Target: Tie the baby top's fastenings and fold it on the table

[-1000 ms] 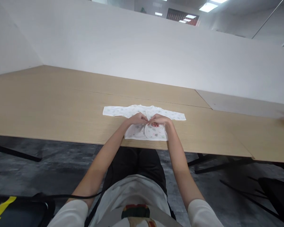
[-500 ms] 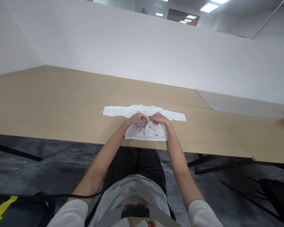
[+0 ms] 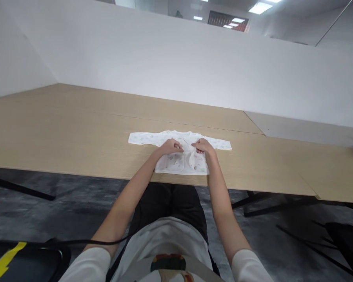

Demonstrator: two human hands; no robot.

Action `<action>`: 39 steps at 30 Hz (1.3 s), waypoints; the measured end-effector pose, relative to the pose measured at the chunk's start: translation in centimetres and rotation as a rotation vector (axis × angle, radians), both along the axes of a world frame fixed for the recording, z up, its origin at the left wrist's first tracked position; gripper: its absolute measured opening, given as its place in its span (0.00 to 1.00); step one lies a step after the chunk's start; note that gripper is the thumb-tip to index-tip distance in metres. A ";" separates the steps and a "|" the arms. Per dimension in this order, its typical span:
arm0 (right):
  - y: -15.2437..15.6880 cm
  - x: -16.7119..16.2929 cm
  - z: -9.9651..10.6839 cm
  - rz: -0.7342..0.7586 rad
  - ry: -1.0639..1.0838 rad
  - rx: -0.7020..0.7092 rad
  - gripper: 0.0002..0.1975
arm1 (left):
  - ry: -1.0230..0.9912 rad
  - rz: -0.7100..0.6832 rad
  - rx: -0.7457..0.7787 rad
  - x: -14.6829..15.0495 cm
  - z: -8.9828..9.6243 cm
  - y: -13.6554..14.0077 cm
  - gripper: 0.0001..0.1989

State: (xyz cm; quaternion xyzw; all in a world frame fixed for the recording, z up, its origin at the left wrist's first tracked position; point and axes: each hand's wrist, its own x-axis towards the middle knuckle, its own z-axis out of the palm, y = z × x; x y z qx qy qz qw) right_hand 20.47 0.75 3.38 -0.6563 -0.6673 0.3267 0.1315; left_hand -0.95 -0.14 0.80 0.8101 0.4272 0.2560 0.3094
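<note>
A white baby shirt (image 3: 176,166) with small printed figures lies front up on the table, its sleeves spread to both sides and its front parted down the middle. My right hand (image 3: 202,146) pinches the edge of the right front panel, which is drawn aside and folded a little. On the left panel rests my left hand (image 3: 171,147), its fingers loosely curled with a small gap between thumb and fingers. No cloth shows between them.
The wooden table (image 3: 76,129) runs wide to both sides, with a white partition (image 3: 164,62) behind it. A black chair (image 3: 341,243) stands at lower right. At lower left is a black seat with yellow tape (image 3: 8,258).
My right hand has moved right, taking the front panel's edge with it, so the shirt front has parted. My left hand has shifted slightly left and its fingers have loosened.
</note>
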 end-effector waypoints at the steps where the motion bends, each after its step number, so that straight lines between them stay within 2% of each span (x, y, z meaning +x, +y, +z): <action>1: 0.2 0.2 -0.1 -0.024 -0.038 0.009 0.16 | -0.004 0.005 -0.007 0.0 0.0 0.0 0.15; 3: 0.4 0.0 -0.1 -0.072 -0.092 0.113 0.15 | -0.033 0.060 -0.020 0.0 0.1 0.3 0.16; 5: 0.8 -0.8 -0.2 -0.106 -0.099 0.288 0.14 | -0.050 0.173 -0.018 0.1 0.2 1.0 0.15; 7: 1.2 -2.0 -0.4 -0.079 -0.094 0.391 0.14 | -0.026 0.276 0.021 0.5 0.3 2.2 0.13; 9: 1.8 -3.4 -0.7 -0.005 -0.130 0.383 0.16 | 0.008 0.344 0.072 1.2 0.3 3.5 0.12; 11: 2.3 -4.6 -1.1 0.048 -0.200 0.355 0.17 | 0.014 0.407 0.095 2.2 0.0 4.7 0.14; 14: 2.8 -5.4 -1.8 0.036 -0.276 0.365 0.13 | 0.030 0.469 0.093 3.5 -0.8 5.3 0.18; 16: 2.9 -5.3 -2.2 0.003 -0.278 0.366 0.10 | 0.058 0.476 0.109 3.9 -1.5 5.0 0.18; 19: 3.2 -4.5 -2.5 -0.043 -0.222 0.354 0.11 | 0.057 0.458 0.131 3.8 -2.1 4.5 0.16; 26: 3.6 -3.7 -2.9 -0.059 -0.062 0.375 0.14 | 0.000 0.455 0.163 3.5 -2.5 4.4 0.10; 39: 2.0 -4.2 -1.8 0.010 -0.113 0.431 0.14 | -0.272 0.421 0.099 3.4 -2.6 4.7 0.09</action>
